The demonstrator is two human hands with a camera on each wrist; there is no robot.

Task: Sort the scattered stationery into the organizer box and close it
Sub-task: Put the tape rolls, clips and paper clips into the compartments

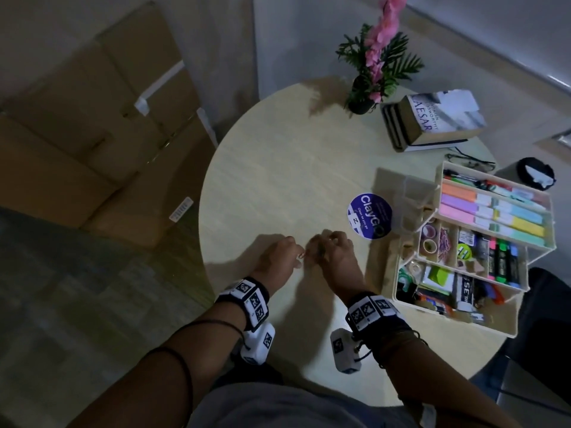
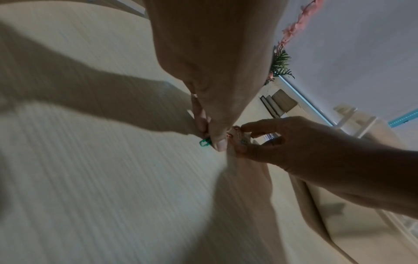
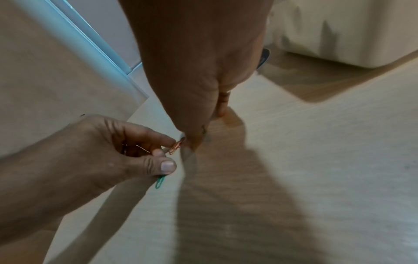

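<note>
My two hands meet over the front middle of the round table [image 1: 293, 168]. My left hand [image 1: 299, 258] pinches a green paper clip [image 2: 204, 142] under its thumb; the green paper clip [image 3: 160, 182] also shows in the right wrist view. An orange paper clip [image 3: 177, 147] sits between the fingertips of both hands. My right hand [image 1: 315, 246] pinches it from the other side. The cream organizer box [image 1: 482, 322] stands open to the right. Its stepped tiers hold markers, tape rolls, clips and sticky notes.
A purple round sticker [image 1: 370, 216] lies between my hands and the box. A potted pink flower [image 1: 361, 100], a stack of books [image 1: 432, 122] and glasses [image 1: 469, 162] sit at the back. Cardboard boxes [image 1: 92, 134] stand on the floor to the left.
</note>
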